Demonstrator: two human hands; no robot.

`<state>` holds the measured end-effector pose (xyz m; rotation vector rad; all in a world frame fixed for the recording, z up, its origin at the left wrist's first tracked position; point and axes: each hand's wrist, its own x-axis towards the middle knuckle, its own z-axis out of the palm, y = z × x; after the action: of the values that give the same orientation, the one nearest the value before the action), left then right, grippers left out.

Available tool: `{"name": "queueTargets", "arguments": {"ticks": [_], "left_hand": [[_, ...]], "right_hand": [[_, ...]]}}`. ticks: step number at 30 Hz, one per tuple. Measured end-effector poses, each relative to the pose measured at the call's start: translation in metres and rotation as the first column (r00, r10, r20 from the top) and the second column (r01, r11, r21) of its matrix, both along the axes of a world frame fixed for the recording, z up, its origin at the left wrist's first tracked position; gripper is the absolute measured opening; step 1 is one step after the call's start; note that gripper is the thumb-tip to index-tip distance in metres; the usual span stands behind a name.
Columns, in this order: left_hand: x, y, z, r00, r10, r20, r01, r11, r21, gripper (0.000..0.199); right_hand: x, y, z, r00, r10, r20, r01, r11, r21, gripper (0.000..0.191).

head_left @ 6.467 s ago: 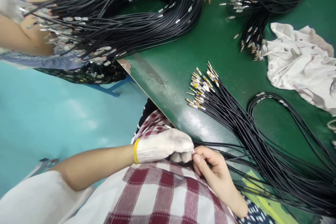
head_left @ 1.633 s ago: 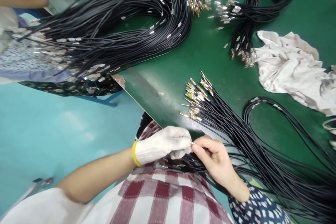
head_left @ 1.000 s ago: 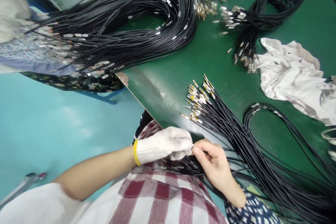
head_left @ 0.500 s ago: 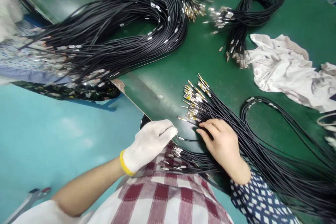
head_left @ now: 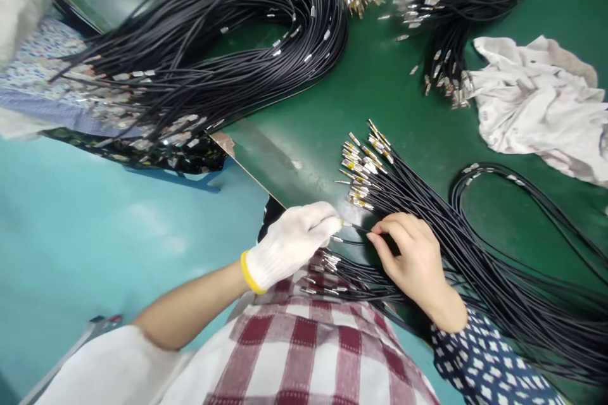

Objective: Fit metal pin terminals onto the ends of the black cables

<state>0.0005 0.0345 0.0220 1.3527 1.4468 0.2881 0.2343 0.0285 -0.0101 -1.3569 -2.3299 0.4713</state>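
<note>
A thin black cable (head_left: pixel 358 228) with a metal tip stretches between my two hands. My left hand (head_left: pixel 297 237), in a white knitted glove with a yellow cuff, pinches its metal end. Bare and bent at the fingers, my right hand (head_left: pixel 413 256) pinches the same cable a little further along. Just beyond lies a bundle of black cables (head_left: pixel 418 193), their silver ends marked with yellow. Closer to my body, a smaller group of cables (head_left: pixel 365 285) rests at the table edge, some metal tips over the checked apron (head_left: pixel 304 342).
A large looped cable bundle (head_left: pixel 327 44) hangs past the table's left edge. Another coiled bundle (head_left: pixel 475 3) lies at the back right, beside a crumpled white cloth (head_left: pixel 536 104). Some cables form a loop (head_left: pixel 458 186) on the green table (head_left: pixel 304 133).
My left hand has moved right and slightly up, and its fingers now hold the cable's metal end. My right hand stays nearby, still pinching. The whole view has shifted a little.
</note>
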Motion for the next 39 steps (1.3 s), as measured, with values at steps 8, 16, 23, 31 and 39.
{"name": "queueTargets", "arguments": {"ticks": [8,16,23,31,39], "left_hand": [[-0.002,-0.003,-0.003,0.997,-0.044,0.067,0.042,0.999,0.031,0.027],[-0.004,-0.004,-0.007,0.994,-0.045,0.102,0.048,0.998,-0.028,0.028],[-0.006,-0.004,-0.011,0.992,-0.102,0.073,0.097,0.993,0.063,0.026],[-0.007,-0.002,-0.012,0.987,-0.144,0.071,0.137,0.985,0.104,0.027],[-0.009,0.004,-0.011,0.971,-0.038,0.235,0.066,0.992,-0.112,0.022]], "right_hand": [[-0.03,0.012,0.013,0.97,0.094,-0.223,-0.165,0.931,-0.326,0.02],[-0.035,0.01,0.01,0.938,-0.05,-0.344,-0.143,0.847,-0.513,0.025],[-0.038,0.006,0.009,0.951,-0.028,-0.307,-0.131,0.864,-0.486,0.026],[-0.043,0.004,0.008,0.938,-0.031,-0.344,-0.151,0.859,-0.489,0.024],[-0.042,0.005,0.008,0.916,-0.111,-0.385,-0.15,0.796,-0.586,0.03]]}}
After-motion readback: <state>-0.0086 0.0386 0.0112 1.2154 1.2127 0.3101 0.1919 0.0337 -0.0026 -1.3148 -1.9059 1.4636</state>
